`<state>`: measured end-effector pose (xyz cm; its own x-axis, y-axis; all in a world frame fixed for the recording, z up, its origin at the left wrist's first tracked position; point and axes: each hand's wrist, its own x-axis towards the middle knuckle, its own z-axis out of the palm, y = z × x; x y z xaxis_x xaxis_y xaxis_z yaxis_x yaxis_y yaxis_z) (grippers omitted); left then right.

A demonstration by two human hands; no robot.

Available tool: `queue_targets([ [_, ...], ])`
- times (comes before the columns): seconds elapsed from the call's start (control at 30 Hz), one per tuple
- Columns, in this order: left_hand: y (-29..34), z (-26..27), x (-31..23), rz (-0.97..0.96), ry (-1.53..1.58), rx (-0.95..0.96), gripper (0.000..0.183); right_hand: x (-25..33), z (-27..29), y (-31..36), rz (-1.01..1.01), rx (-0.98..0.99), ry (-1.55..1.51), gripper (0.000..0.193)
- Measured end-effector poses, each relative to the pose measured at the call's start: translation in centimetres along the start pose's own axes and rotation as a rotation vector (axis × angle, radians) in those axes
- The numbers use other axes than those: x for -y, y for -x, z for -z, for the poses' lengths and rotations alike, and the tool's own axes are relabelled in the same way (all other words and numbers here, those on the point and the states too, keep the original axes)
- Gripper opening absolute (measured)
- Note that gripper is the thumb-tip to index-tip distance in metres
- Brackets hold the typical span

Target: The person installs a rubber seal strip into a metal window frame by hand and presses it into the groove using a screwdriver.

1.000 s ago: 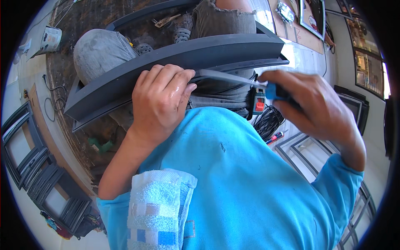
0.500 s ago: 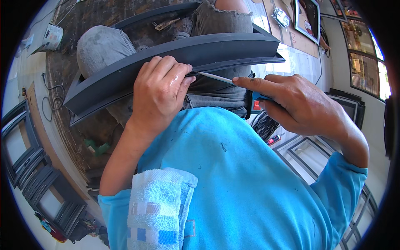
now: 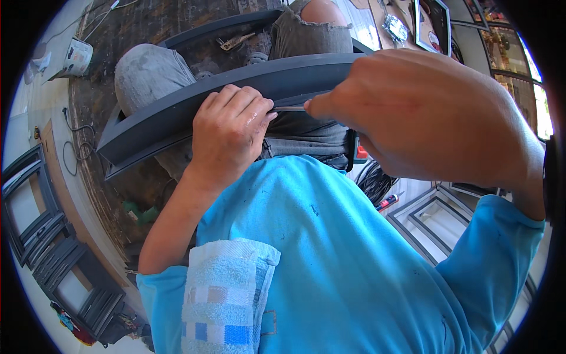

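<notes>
A dark grey metal window-type frame (image 3: 150, 133) lies across my thighs, its near bar facing me. My left hand (image 3: 229, 133) is closed on the lower lip of that bar, fingertips pressed in at its inner edge. My right hand (image 3: 413, 115) grips a screwdriver (image 3: 290, 108); the thin silver shaft runs level to the left. Its tip meets the frame edge right by my left fingertips, where the exact contact is hidden. The handle is covered by my right hand, which also blocks the bar's right end.
Black cable (image 3: 377, 183) lies coiled at my right, beside a red-and-blue tube (image 3: 387, 202). More grey frames (image 3: 439, 221) rest on the floor there, and others (image 3: 65, 259) are stacked at left. A green tool (image 3: 140, 212) and a white bucket (image 3: 78, 56) sit to the left.
My right hand has risen and turned, knuckles now up, and the screwdriver shaft has gone from slanting to nearly level. My left hand keeps its hold; the frame has shifted slightly downward.
</notes>
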<state>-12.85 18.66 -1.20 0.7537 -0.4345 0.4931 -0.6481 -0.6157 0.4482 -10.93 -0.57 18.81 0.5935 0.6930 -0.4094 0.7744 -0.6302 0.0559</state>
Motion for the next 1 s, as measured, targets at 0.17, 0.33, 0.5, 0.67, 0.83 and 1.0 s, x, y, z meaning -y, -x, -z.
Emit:
queue_targets([
  [0.17,0.0,0.1,0.0,0.045,0.042,0.025,0.017,-2.8,0.6,0.6,-0.076,0.162,-0.193,0.049],
  [0.33,-0.7,1.0,0.4,-0.174,-0.035,0.116,0.02,-6.4,-1.9,3.4,-0.017,0.132,-0.229,0.054],
  [0.5,-0.9,1.0,-0.3,-0.055,-0.015,0.186,0.024,-7.6,-3.9,4.0,-0.057,0.094,-0.369,0.054],
  [0.67,-0.6,0.3,-0.5,-0.078,-0.035,0.099,0.025,-8.1,-5.8,3.5,-0.12,0.112,-0.51,0.046],
  [0.83,-2.0,0.9,-0.2,-0.207,-0.06,0.226,0.025,-8.5,-7.0,3.8,-0.077,-0.025,-0.466,0.04],
  [1.0,-2.1,-1.5,-2.0,-0.095,-0.065,0.201,0.024,-8.9,-7.2,4.0,-0.177,-0.024,-0.525,0.04],
])
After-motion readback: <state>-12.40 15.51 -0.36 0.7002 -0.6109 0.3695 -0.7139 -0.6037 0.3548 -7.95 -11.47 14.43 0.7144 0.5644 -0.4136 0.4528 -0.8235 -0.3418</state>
